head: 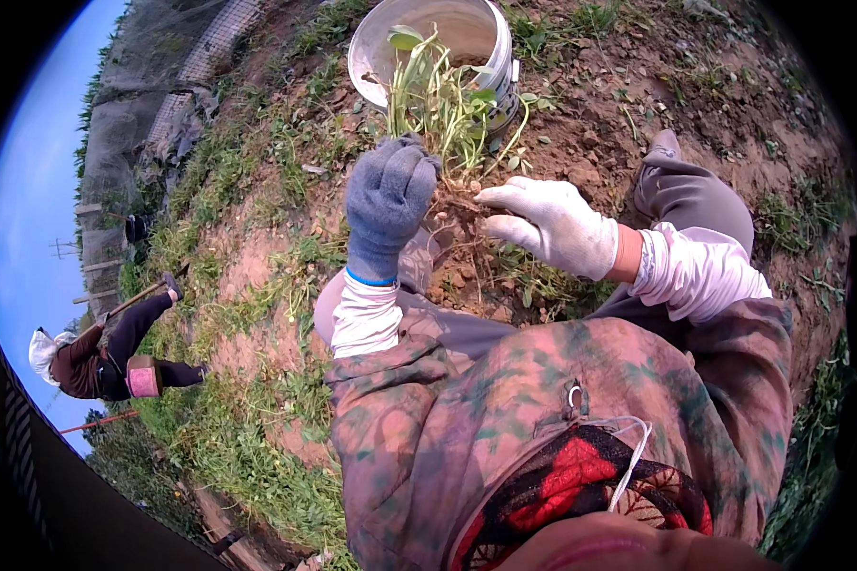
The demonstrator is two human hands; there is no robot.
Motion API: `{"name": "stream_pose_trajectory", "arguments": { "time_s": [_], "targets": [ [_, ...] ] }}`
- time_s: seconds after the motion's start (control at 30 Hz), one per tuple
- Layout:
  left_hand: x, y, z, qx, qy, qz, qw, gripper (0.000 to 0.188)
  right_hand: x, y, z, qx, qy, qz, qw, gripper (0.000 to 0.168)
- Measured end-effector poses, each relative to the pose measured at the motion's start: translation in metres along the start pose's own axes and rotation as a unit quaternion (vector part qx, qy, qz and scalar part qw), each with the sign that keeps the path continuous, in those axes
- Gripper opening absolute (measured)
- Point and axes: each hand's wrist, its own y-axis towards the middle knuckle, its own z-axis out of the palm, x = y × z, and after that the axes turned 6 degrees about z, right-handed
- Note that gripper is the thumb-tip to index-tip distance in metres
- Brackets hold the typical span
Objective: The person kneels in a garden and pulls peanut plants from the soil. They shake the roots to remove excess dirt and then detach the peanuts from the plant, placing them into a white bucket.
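My left hand (391, 203), in a grey knit glove with a blue cuff edge, is closed around an uprooted peanut plant (435, 107). Its pale green stems and leaves rise toward the bucket, while tangled brown roots (464, 214) with small pods (475, 187) hang below my fist. At the right of these roots is my right hand (553, 221) in a white knit glove. Its thumb and forefinger are apart, with the fingertips close to the pods. A white bucket (371, 53) stands just beyond the plant, whose stems partly cover its mouth and side.
Reddish soil with clods (585, 168) lies around my bent legs (700, 203). Pulled green plants (286, 385) are strewn along the left. Farther off, another person (107, 350) holds a long-handled tool (136, 298) near a netted fence (125, 128).
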Motion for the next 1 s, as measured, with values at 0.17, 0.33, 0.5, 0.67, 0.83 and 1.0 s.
{"name": "stream_pose_trajectory", "arguments": {
  "time_s": [0.17,0.33,0.5,0.67,0.83,1.0],
  "targets": [
    [-0.009,0.006,-0.001,-0.010,0.004,0.041,0.999,0.029,-0.004,0.007,-0.022,0.010,0.150,0.198,0.969,0.026],
    [-0.010,0.011,-0.001,0.006,-0.013,0.051,0.999,0.028,-0.023,0.008,-0.006,0.064,0.099,0.060,0.991,0.029],
    [-0.012,0.006,0.004,0.012,-0.014,0.028,0.999,0.028,-0.014,0.017,-0.012,0.133,0.123,0.178,0.967,0.020],
    [-0.015,0.010,0.000,0.030,-0.009,0.026,0.999,0.028,-0.039,0.021,-0.012,-0.067,-0.140,0.044,0.987,0.018],
    [-0.010,-0.015,-0.006,-0.058,-0.085,-0.171,0.980,0.028,-0.028,0.050,-0.075,-0.261,0.047,0.036,0.964,0.019],
    [0.003,-0.011,-0.025,-0.060,-0.370,-0.572,0.730,0.027,-0.023,0.050,-0.109,-0.447,0.120,-0.025,0.886,0.028]
  ]
}}
